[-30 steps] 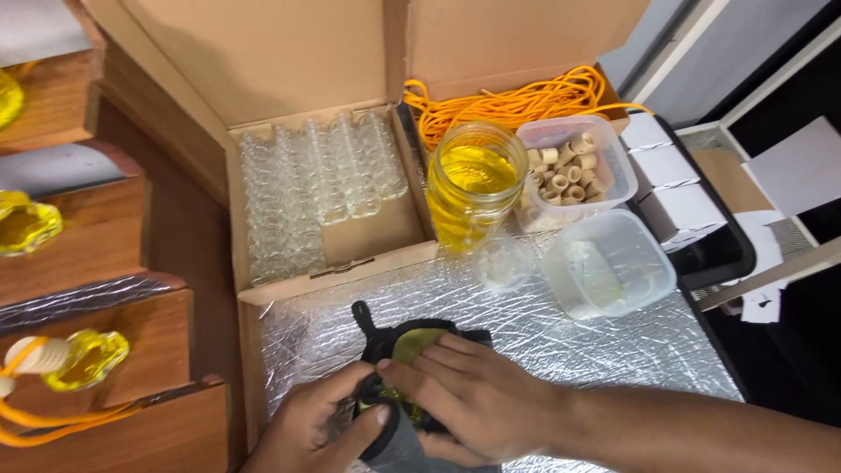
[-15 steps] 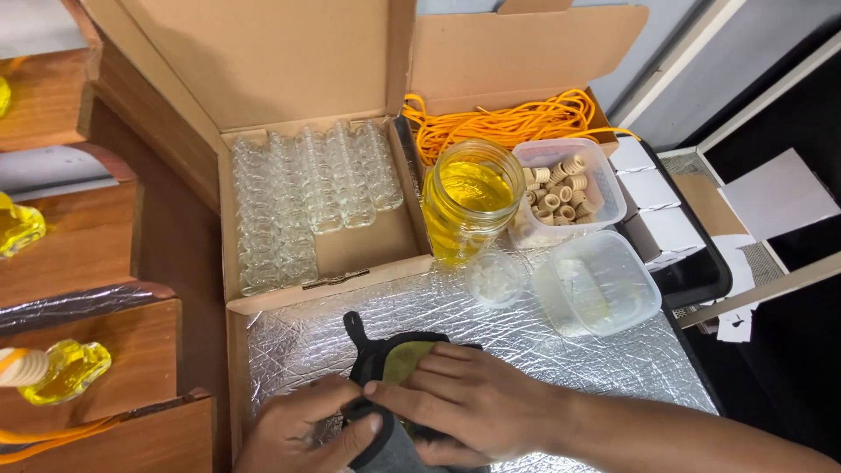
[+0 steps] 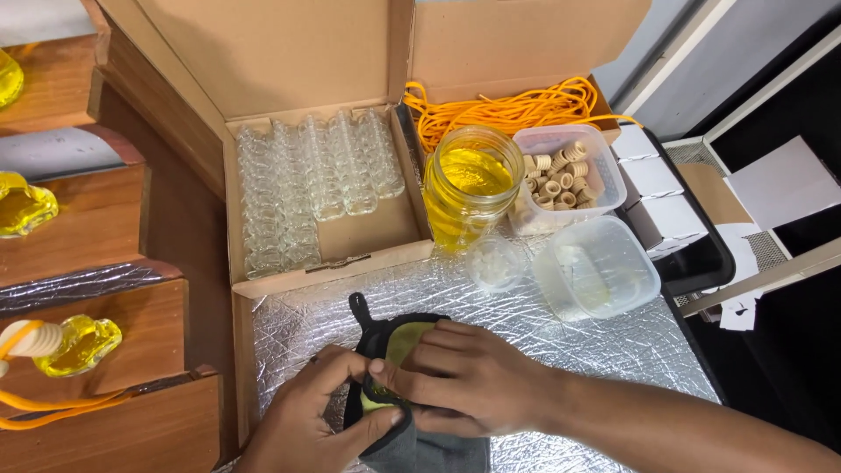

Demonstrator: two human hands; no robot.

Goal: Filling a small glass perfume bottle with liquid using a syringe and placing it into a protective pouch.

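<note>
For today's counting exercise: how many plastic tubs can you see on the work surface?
2: one tub holding small beige caps beside the jar, and one empty tub just in front of it. Others may be hidden.

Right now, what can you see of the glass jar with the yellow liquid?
The glass jar is clear and round with a threaded rim, and no lid is on it. It stands upright on the silver foil mat, filled most of the way with yellow liquid. It sits right beside the cardboard box of small glass bottles and beside the plastic tub of cork stoppers. Neither hand touches it.
</note>
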